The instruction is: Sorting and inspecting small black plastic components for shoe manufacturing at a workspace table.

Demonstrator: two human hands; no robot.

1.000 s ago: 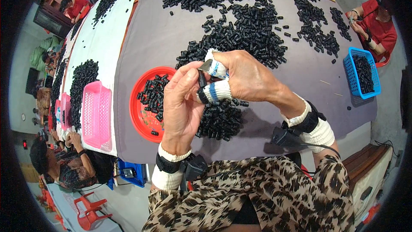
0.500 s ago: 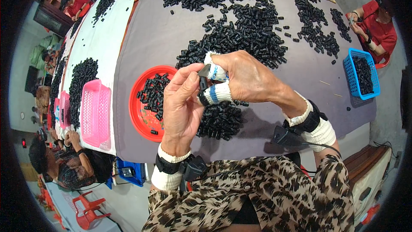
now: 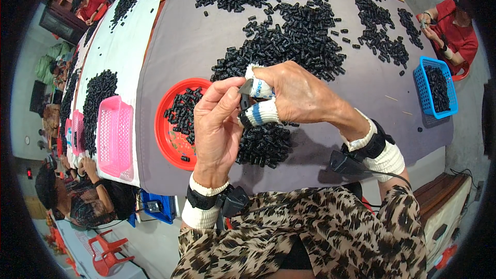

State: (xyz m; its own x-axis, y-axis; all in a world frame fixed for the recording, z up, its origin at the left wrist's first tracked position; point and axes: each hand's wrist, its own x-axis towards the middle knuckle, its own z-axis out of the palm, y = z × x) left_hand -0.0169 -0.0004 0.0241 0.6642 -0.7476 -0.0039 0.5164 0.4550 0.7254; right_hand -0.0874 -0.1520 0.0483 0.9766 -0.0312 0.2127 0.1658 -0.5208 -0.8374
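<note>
- Your left hand (image 3: pixel 217 124) and right hand (image 3: pixel 294 95) meet in front of you, fingertips pinched together on one small black piece (image 3: pixel 245 102).
- Your right thumb and forefinger wear white cloth wraps (image 3: pixel 260 113) with blue stripes, and a small grey blade (image 3: pixel 246 87) shows between them, touching the piece.
- Just below your hands, near you, lies a small heap of black pieces (image 3: pixel 263 144) on the grey table cover (image 3: pixel 186 41).
- To the left, just beside your left hand, sits a red round tray (image 3: pixel 168 137) with more black pieces in it.
- Farther left, a pink basket (image 3: pixel 114 137) rests on a white cover.
- Far across the table, a large spread of black pieces (image 3: pixel 294 31) covers the cloth.
- At the far right, a blue basket (image 3: pixel 436 90) holds black pieces, beside a person in red (image 3: pixel 454 31).
</note>
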